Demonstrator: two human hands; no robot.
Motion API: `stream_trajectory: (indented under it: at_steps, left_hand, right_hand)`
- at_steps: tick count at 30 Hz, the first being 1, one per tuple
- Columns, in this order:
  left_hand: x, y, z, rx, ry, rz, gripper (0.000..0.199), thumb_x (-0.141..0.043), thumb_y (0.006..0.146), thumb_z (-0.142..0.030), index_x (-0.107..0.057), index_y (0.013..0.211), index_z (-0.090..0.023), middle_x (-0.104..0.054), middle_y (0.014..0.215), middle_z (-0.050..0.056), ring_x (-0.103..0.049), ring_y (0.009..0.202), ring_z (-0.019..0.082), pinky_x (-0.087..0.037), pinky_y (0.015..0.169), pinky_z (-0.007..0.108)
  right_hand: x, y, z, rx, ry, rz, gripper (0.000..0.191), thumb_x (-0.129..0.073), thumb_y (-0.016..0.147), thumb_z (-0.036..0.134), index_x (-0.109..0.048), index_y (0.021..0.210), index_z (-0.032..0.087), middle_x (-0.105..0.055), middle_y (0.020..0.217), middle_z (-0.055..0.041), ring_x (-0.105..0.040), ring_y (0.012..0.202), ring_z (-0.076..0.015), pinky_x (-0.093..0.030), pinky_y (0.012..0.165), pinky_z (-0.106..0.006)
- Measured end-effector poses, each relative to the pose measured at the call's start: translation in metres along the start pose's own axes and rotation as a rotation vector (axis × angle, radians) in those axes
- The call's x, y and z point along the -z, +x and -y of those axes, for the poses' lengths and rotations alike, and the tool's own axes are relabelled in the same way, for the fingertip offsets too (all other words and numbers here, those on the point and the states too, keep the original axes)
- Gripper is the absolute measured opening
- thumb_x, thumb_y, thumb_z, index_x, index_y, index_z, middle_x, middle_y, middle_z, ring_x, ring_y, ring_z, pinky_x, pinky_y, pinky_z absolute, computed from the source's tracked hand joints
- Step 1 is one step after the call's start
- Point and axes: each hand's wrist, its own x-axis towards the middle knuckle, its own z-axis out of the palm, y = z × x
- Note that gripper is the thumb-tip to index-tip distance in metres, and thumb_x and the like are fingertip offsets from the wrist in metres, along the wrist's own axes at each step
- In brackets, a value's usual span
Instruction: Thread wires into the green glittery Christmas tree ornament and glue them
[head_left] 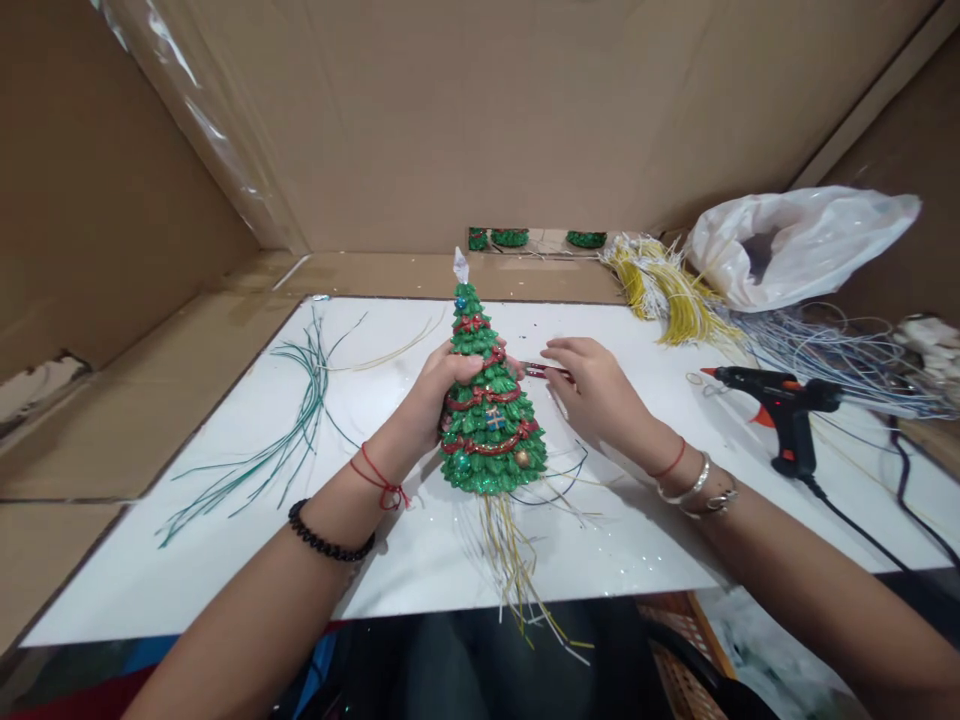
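Observation:
My left hand (pixel 442 385) is wrapped round a green model Christmas tree (pixel 491 415) with red garlands, small ornaments and a clear pointed tip. It is held tilted above the white board, its top leaning away from me. Yellow and white wires (pixel 510 550) trail from the base over the board's near edge. To the right of the tree, my right hand (pixel 592 385) pinches a slim dark-red tool (pixel 541 371) pointing toward it; the tool's exact kind is unclear. Some blue wire (pixel 574 470) curves out beside the tree's base.
Green wires (pixel 311 400) lie loose on the white board (pixel 240 570) at left. At right rest a black glue gun (pixel 795 410) with its cable, a yellow wire bundle (pixel 675 290), blue-white wires (pixel 817 350) and a white plastic bag (pixel 810 245). Cardboard walls (pixel 450 120) enclose the workspace.

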Motion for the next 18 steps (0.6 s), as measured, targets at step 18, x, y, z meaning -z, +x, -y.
stream_trajectory:
  at_steps: [18]
  left_hand:
    - [0.0022,-0.001,0.001,0.047,-0.06,-0.068,0.035,-0.062,0.066,-0.035,-0.061,0.096,-0.017,-0.067,0.086,0.006,-0.063,0.076,0.019,-0.054,0.07,0.036]
  right_hand:
    - [-0.0115,-0.0015,0.0058,-0.048,-0.112,0.189,0.018,-0.047,0.091,0.02,-0.064,0.09,0.011,-0.059,0.09,-0.0133,-0.053,0.087,-0.0244,-0.043,0.076,-0.04]
